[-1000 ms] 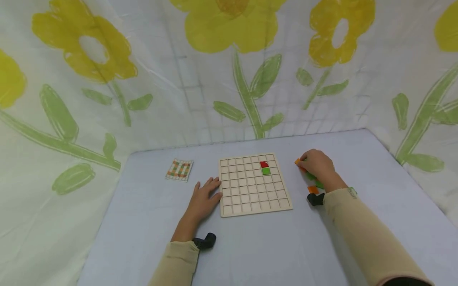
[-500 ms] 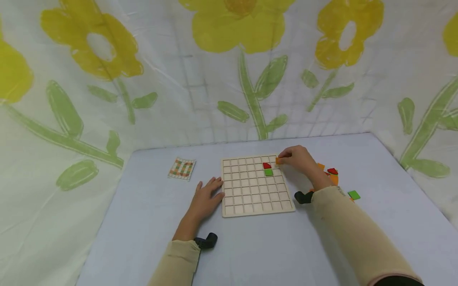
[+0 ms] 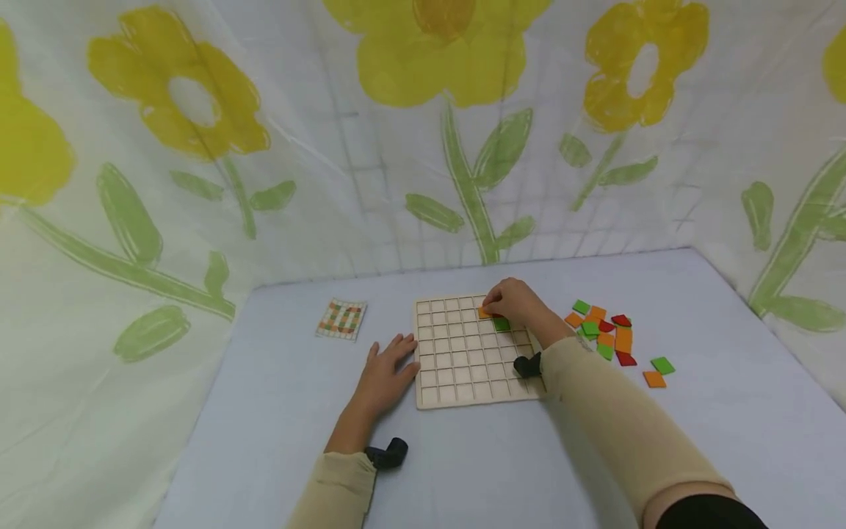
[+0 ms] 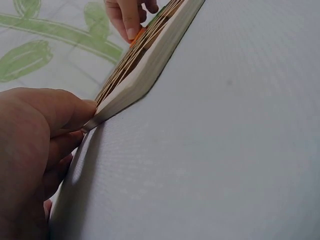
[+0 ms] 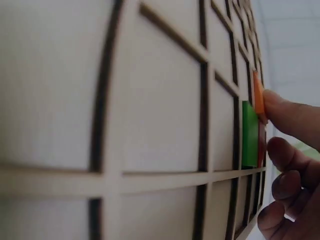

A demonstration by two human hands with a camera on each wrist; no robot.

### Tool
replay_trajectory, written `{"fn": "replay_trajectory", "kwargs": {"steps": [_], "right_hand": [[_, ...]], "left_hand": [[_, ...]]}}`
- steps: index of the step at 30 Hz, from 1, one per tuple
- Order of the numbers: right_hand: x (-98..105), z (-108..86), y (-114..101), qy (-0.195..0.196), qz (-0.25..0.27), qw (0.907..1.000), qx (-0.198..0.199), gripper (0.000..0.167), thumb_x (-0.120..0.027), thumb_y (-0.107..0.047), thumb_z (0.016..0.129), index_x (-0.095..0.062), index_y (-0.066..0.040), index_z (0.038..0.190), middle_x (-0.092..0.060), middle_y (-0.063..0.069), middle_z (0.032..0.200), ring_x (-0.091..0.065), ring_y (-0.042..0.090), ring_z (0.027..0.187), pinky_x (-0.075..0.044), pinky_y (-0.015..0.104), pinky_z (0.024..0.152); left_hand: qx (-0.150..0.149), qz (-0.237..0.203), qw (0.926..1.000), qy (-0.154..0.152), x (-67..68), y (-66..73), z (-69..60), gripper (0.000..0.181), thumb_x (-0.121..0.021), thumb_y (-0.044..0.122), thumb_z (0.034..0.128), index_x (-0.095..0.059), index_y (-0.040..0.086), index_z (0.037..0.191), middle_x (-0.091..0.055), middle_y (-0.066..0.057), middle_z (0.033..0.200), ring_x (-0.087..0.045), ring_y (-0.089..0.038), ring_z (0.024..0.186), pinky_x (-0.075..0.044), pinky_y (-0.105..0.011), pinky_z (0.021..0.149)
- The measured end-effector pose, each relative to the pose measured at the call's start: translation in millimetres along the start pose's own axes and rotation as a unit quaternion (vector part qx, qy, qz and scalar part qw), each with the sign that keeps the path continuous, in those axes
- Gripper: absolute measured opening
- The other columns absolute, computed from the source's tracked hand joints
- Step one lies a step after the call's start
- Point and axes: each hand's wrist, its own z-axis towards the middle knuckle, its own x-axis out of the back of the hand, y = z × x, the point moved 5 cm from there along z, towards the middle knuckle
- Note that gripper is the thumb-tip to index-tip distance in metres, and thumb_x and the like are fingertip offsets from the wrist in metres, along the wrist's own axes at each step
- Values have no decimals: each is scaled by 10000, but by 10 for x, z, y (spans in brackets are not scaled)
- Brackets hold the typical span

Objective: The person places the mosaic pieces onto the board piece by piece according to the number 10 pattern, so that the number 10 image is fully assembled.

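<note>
A wooden grid board [image 3: 456, 375] lies on the table. Beside its left edge, my left hand [image 3: 383, 376] rests with fingers spread, its fingertips and thumb touching the rim; the left wrist view has that thumb [image 4: 75, 107] against the board's side. Over the upper right cells, my right hand [image 3: 518, 303] pinches an orange square tile [image 3: 485, 313] at the board's surface. Next to it sits a green square tile [image 3: 501, 324] in a cell. In the right wrist view a red tile [image 5: 261, 142] shows beside the green one; the hand hides it in the head view.
Right of the board lies a loose cluster of orange, green and red tiles [image 3: 623, 339], with a green tile [image 3: 663, 365] and an orange tile [image 3: 654, 379] apart from it. A patterned card [image 3: 341, 319] lies at left. Flower-printed cloth [image 3: 297, 220] hangs behind the table.
My right hand has picked an orange tile from the cluster and carried it left onto the board's upper right cells. My left hand has stayed at the board's left edge.
</note>
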Motion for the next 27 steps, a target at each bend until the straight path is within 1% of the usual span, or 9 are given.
{"fn": "replay_trajectory", "kwargs": {"steps": [4, 6, 11, 15, 20, 22, 27], "right_hand": [[-10, 5, -32, 23, -92, 9999, 91, 185, -668, -228, 946, -767, -113, 1052, -718, 91, 1106, -644, 283, 1041, -563, 434, 892], [-25, -14, -70, -10, -247, 9995, 179, 191, -650, -208, 957, -759, -104, 1076, -708, 96, 1140, -637, 290, 1072, -559, 437, 907], [-93, -59, -158, -246, -428, 9981, 358, 219, -644, -154, 955, -725, -83, 1145, -679, 104, 1202, -616, 306, 1142, -546, 432, 946], [-104, -53, -170, -370, -395, 9977, 405, 241, -671, -139, 934, -718, -91, 1166, -667, 112, 1195, -610, 307, 1139, -546, 419, 942], [-67, -63, -102, -281, -163, 9992, 225, 347, -729, -168, 895, -684, -102, 1232, -625, 136, 1186, -595, 302, 1102, -543, 428, 907], [-61, -62, -70, -211, -79, 9996, 185, 355, -740, -182, 887, -682, -95, 1227, -623, 128, 1185, -596, 296, 1096, -544, 428, 905], [-104, -46, -74, -84, -124, 9992, 377, 301, -756, -197, 875, -712, -103, 1157, -659, 80, 1135, -624, 259, 1051, -557, 398, 882]], "left_hand": [[-2, 8, 10000, 16, 30, 11, 11, 477, -622, 288, 966, -548, 124, 1407, -469, 29, 1510, -336, -187, 1464, -31, -493, 1255], [46, -42, 10000, -9, 20, -1, 8, 477, -621, 291, 967, -548, 127, 1408, -467, 37, 1511, -332, -179, 1466, -23, -484, 1257], [1, -129, 9999, 44, -33, -30, 9, 474, -620, 281, 964, -552, 118, 1404, -477, 29, 1503, -341, -186, 1462, -27, -487, 1256], [-19, -109, 9999, 72, -50, -29, 9, 475, -621, 277, 964, -551, 115, 1404, -478, 25, 1503, -346, -190, 1459, -33, -489, 1255], [20, -65, 10000, 1, -45, -8, 12, 479, -616, 288, 967, -542, 130, 1413, -466, 42, 1510, -339, -177, 1462, -27, -473, 1258], [47, -76, 10000, -6, -31, 4, 15, 478, -615, 291, 968, -541, 138, 1415, -464, 51, 1510, -336, -172, 1463, -23, -464, 1260], [115, -82, 9999, -5, -13, -3, -10, 472, -617, 291, 966, -549, 141, 1409, -470, 53, 1507, -338, -173, 1462, -29, -469, 1259]]}}
